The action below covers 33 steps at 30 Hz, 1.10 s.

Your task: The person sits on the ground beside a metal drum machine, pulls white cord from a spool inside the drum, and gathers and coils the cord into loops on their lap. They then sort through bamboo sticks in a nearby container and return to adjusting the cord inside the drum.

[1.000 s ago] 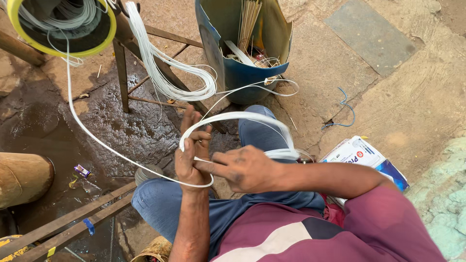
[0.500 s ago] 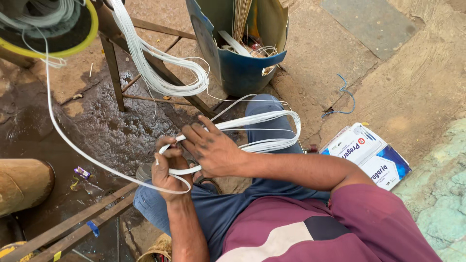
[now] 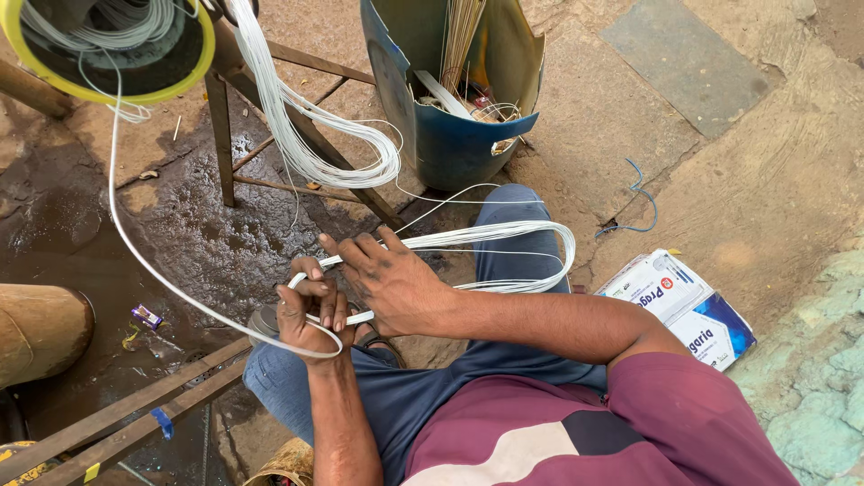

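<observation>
The scene is lit evenly by soft daylight, and no hard shadows are cast. A dull sheen is seen on the wet ground [image 3: 207,234] at left. Focus is held sharp throughout; slight wide-angle bending is noticed at the edges. No motion blur is seen.

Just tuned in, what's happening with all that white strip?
A seated person is looping white flat strip over their lap. The left hand is fisted around the strand, which runs up to a yellow-rimmed spool. The right hand lies across the loops, fingers spread. Another white bundle hangs from a metal stand beside a blue bin.
</observation>
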Available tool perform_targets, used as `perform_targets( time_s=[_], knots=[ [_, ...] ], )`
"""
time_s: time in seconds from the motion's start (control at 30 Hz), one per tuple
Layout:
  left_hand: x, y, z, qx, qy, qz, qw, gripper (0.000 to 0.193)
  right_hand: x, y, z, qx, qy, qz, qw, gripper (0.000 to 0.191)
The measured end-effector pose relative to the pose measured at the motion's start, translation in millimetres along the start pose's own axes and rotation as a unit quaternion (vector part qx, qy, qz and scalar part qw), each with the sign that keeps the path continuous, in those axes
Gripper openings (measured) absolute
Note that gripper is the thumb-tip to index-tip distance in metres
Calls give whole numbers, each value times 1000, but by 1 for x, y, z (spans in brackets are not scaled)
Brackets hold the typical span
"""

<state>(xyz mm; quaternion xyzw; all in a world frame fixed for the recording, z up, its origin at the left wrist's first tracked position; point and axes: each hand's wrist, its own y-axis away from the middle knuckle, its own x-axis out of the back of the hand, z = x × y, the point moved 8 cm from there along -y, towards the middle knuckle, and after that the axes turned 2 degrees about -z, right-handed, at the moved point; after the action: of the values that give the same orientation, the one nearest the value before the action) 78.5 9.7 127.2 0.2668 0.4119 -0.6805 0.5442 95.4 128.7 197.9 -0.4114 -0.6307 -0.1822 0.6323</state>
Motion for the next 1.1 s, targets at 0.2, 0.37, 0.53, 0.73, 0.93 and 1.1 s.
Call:
perform_targets(
  time_s=[0.2, 0.37, 0.53, 0.73, 0.93, 1.1],
  knots=[
    [-2, -8, -13, 44, 169, 61, 983, 36, 1, -9, 11, -26, 8, -38, 999, 70],
    [-7, -15, -8, -24, -31, 37, 999, 48, 0, -4, 12, -40, 64, 11, 997, 71],
    [11, -13, -6, -58, -190, 189, 962, 44, -23, 0, 12, -44, 39, 5, 998, 55],
    [9, -20, 25, -83, -453, 148, 875, 43, -45, 24, 36, -100, -25, -14, 995, 60],
    [43, -26, 67, -119, -385, 129, 906, 43, -32, 87, 76, -116, -18, -27, 993, 55],
    [72, -28, 82, -100, -327, 181, 922, 39, -12, 105, 78, -85, 53, -56, 993, 59]
  ],
)
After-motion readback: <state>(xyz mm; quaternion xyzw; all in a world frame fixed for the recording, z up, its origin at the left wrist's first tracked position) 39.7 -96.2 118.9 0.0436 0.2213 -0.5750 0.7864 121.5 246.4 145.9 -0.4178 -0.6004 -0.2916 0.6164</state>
